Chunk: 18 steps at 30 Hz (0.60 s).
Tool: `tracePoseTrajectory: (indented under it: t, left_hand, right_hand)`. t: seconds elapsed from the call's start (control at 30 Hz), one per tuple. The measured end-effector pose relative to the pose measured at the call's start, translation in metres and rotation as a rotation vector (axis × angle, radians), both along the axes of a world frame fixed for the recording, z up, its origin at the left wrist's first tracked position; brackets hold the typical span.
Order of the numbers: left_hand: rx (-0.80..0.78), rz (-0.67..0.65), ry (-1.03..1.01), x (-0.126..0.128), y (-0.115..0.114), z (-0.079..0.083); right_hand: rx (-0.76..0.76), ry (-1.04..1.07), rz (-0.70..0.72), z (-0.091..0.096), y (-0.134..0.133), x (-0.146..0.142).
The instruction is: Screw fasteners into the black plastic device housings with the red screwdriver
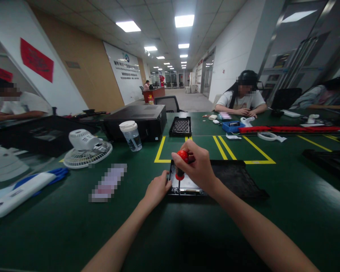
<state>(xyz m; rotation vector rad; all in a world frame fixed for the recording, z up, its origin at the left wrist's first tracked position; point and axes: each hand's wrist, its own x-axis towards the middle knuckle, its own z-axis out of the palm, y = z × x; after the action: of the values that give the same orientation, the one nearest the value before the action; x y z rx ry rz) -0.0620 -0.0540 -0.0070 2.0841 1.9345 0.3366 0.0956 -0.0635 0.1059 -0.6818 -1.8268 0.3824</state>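
Two bare hands at work, one screwdriver (pixel 183 154) between them! The right hand (pixel 197 162) has it, fingers wrapped round the red-and-black handle, wrist arched above the shaft, which points almost straight down. One open black case (pixel 235 177) lies flat on the green table (pixel 82 234), at twelve from the seat; make it the centre of our dial. A single silvery panel (pixel 190 185) fills its nine o'clock side, and that's where the shaft points.

The left hand (pixel 158 187) sits low at nine, thumb and fingers touching the case's edge; gripping or merely resting, I can't tell. Its forearm slants in from eight, the right forearm from between four and five.

Round the dial: one tray of small pieces (pixel 181 127) at eleven, one lidded cup (pixel 132 136) and one white fan (pixel 87 147) at ten, one blue bin (pixel 232 126) towards one. Four other people in view, the nearest one (pixel 243 100) facing us at one.
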Motion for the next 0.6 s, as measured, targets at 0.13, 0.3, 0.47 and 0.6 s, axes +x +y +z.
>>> tracePoseTrajectory:
  t: [0.13, 0.3, 0.47, 0.6]
  left_hand:
    - [-0.002, 0.006, 0.007, 0.001, -0.0003, 0.0003]
    - [-0.026, 0.023, 0.007, 0.0033, -0.0014, 0.0028]
    - [-0.012, 0.02, 0.009, 0.0028, -0.0011, 0.0018]
    - [0.009, -0.003, -0.02, 0.0008, -0.0002, -0.0011]
  right_hand:
    - [0.011, -0.003, -0.034, -0.0001, -0.0011, -0.0008]
    - [0.038, -0.001, -0.069, 0.0006, -0.0026, -0.002]
    - [0.072, -0.008, -0.136, 0.0004, -0.0035, -0.004]
    - [0.1, -0.008, -0.201, 0.0003, -0.0047, -0.0071]
